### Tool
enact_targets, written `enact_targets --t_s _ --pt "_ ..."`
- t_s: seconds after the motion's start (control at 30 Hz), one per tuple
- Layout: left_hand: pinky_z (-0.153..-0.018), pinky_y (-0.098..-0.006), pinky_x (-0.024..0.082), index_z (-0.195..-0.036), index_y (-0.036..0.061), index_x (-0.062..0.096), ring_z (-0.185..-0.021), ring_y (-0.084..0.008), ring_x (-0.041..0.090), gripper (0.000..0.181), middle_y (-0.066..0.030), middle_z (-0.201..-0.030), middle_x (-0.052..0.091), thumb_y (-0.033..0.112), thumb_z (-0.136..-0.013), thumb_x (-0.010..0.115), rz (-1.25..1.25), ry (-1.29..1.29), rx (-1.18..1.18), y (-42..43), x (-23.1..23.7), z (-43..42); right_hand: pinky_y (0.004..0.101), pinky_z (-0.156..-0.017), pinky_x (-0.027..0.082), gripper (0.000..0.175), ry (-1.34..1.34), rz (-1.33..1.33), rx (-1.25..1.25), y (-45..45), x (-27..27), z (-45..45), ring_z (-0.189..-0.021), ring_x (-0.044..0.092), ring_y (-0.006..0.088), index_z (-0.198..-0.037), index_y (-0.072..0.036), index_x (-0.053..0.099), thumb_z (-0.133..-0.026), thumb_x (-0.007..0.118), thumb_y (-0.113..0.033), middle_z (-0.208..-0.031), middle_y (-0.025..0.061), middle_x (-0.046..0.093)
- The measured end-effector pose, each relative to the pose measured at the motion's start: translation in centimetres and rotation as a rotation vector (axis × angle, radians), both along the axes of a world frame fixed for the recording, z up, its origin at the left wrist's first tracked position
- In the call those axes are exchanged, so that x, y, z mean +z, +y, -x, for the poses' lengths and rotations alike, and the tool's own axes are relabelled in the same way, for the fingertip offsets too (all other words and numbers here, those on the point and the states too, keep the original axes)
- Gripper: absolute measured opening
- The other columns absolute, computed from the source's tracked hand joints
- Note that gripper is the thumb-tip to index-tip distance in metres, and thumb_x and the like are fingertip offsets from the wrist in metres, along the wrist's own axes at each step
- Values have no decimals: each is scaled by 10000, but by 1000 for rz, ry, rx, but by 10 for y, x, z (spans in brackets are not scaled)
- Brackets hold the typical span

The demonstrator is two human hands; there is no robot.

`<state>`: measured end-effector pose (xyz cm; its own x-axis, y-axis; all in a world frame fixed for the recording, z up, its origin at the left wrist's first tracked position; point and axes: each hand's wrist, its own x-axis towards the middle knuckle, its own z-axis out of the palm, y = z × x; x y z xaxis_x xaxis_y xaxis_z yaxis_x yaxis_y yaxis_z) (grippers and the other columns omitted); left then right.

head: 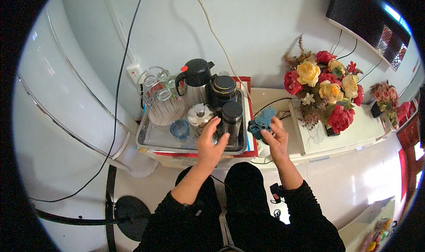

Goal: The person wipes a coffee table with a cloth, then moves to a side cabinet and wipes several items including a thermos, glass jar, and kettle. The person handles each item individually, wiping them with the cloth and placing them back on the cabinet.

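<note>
My right hand [278, 137] grips a bunched teal cloth [260, 124] just right of a metal tray [156, 145]. Over the tray's front right part, my left hand [211, 144] is raised with thumb and fingers apart, nothing between them. Beside it stands a dark-lidded glass jar [232, 114]; whether the fingertips touch it I cannot tell. A glass teapot with a shiny lid [199, 112] is partly behind the left hand. Also on the tray are a blue glass cup [180, 129], a steel vacuum jug with a black top [197, 76], another black-lidded container [224, 86] and a wire rack holding glass cups [162, 96].
Artificial flowers [327, 86] stand on the white cabinet [352, 125] at right, below a wall-mounted television [368, 19]. A tall white rounded appliance [73, 86] is at left. A black cable [116, 106] hangs before it. A pale cord [215, 36] runs down the wall to the tray.
</note>
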<state>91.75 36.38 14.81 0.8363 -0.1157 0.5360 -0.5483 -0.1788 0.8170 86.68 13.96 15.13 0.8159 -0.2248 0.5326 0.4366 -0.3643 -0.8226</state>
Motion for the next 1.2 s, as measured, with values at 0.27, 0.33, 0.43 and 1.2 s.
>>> enact_targets --t_s 0.27,0.33,0.43,1.2 --pt "-1106 -424 308 -1401 33 398 -1349 -354 379 650 -211 -1454 371 97 -823 689 -16 -68 -41 -31 7 26 255 -844 441 234 248 -609 147 10 28 -3 -890 564 89 -1112 9 667 -935 612 -134 -970 -1 651" --pt "-1069 -412 354 -1318 17 490 -1285 -341 453 517 -199 -1388 455 96 -842 675 10 -120 -50 -31 13 33 246 -787 462 263 215 -657 127 14 26 -2 -850 567 75 -1136 20 660 -937 616 -146 -970 5 663" --pt "-952 -375 460 -1149 16 615 -1119 -296 594 313 -162 -1202 609 92 -852 677 -38 -146 -126 -35 14 46 237 -764 470 238 156 -655 126 16 27 -4 -828 576 72 -1100 19 654 -936 625 -151 -946 7 662" --pt "-720 -323 591 -1338 -38 403 -992 -189 600 586 -137 -1163 570 99 -839 678 57 970 -1130 -70 -24 98 427 -851 528 326 42 -1393 289 11 48 -36 -929 659 280 -1150 -22 602 -965 556 -286 -1058 136 675"
